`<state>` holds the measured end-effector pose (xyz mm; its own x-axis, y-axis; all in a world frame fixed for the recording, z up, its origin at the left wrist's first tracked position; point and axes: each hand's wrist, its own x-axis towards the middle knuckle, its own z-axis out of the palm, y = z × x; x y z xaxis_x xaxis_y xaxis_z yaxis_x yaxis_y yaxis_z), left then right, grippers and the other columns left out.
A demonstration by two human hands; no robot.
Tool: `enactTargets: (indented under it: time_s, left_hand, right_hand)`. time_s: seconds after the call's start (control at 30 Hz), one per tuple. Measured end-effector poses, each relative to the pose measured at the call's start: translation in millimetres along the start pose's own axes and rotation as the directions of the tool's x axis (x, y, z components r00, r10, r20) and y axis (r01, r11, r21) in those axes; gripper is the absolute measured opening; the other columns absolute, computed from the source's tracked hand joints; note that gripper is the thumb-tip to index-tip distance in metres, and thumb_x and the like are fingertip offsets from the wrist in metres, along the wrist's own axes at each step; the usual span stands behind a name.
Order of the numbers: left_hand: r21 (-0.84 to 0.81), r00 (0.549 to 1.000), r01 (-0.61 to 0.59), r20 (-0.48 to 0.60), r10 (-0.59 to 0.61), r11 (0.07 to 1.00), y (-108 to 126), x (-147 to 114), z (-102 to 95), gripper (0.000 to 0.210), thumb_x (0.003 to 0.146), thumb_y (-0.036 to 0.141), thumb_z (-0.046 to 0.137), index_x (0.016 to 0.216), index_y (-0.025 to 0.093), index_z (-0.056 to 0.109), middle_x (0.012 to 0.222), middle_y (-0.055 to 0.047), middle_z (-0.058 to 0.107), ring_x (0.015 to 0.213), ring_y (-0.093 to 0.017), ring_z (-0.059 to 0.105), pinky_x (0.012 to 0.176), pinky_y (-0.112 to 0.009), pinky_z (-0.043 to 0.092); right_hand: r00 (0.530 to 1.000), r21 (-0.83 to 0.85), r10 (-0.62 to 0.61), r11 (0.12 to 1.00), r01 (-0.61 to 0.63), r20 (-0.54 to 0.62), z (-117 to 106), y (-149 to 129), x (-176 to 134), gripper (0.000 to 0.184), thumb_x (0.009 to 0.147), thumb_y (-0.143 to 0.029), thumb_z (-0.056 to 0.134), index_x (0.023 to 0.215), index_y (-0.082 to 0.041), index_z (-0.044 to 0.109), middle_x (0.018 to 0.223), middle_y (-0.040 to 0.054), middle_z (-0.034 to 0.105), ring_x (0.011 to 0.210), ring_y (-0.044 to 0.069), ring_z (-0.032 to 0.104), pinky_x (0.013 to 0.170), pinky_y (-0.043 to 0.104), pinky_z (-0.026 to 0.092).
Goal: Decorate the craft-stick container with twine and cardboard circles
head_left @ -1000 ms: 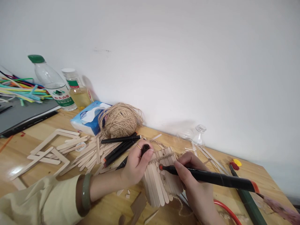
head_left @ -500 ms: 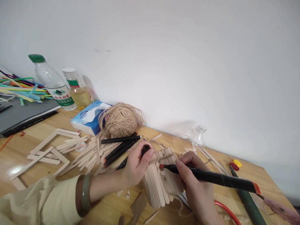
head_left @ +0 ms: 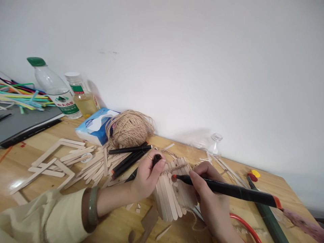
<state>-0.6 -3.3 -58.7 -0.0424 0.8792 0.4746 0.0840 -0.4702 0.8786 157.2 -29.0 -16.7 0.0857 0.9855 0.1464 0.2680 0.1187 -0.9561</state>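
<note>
My left hand [head_left: 148, 175] is closed around a dark marker cap [head_left: 157, 158], its open end facing up. That hand also rests against the upper left of a small craft-stick piece [head_left: 168, 200], which has braided twine across its top. In my right hand [head_left: 211, 192] is a black marker [head_left: 235, 190] with an orange end, held like a pen. The marker's orange-red tip touches or nearly touches a small round disc on the stick piece, part of which looks orange. My right fingers hide the right side of the piece.
Behind my left hand lie loose craft sticks [head_left: 89, 168], black markers [head_left: 130, 163], a twine ball [head_left: 130, 128] and a tissue pack [head_left: 95, 126]. Bottles [head_left: 59, 89] stand at the back left. To the right are a small clear bottle [head_left: 216, 143] and a dark green glue gun-like tool [head_left: 268, 216].
The view has shifted very slightly. Both hands keep their holds, and the marker tip stays at the small disc.
</note>
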Motion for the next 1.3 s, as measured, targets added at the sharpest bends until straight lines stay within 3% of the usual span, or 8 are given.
enactTargets:
  time_s: [0.23,0.9,1.3]
  left_hand:
    - [-0.007,1.000,-0.007,-0.005,0.007,1.000,-1.2,-1.3,0.4,0.019,0.091,0.031,0.041,0.079,0.020,0.049,0.063,0.003,0.047,0.058,-0.013,0.044,0.058,-0.024,0.038]
    - [0.000,1.000,-0.027,-0.015,0.027,1.000,1.6,-0.2,-0.1,0.018,0.090,0.031,0.041,0.079,0.020,0.050,0.061,0.003,0.047,0.055,-0.013,0.043,0.055,-0.024,0.038]
    - [0.002,0.999,-0.035,-0.008,0.035,0.999,-1.3,-1.5,-0.3,0.015,0.090,0.027,0.041,0.080,0.019,0.050,0.063,0.003,0.047,0.057,-0.012,0.044,0.057,-0.024,0.038]
  right_hand:
    - [0.999,0.085,0.044,0.995,-0.043,-0.005,0.6,2.9,-2.3,0.030,0.079,-0.038,0.060,0.059,-0.022,0.044,0.050,-0.0071,0.037,0.045,0.010,0.028,0.039,0.021,0.022]
    - [1.000,0.071,0.005,0.997,-0.005,0.001,1.2,0.5,-2.6,0.031,0.080,-0.038,0.059,0.057,-0.022,0.045,0.048,-0.0073,0.035,0.044,0.010,0.028,0.039,0.022,0.020]
    - [0.999,0.114,0.045,0.993,-0.045,0.000,-0.2,4.4,-1.8,0.031,0.081,-0.038,0.060,0.059,-0.022,0.044,0.049,-0.0072,0.036,0.044,0.009,0.027,0.038,0.021,0.021]
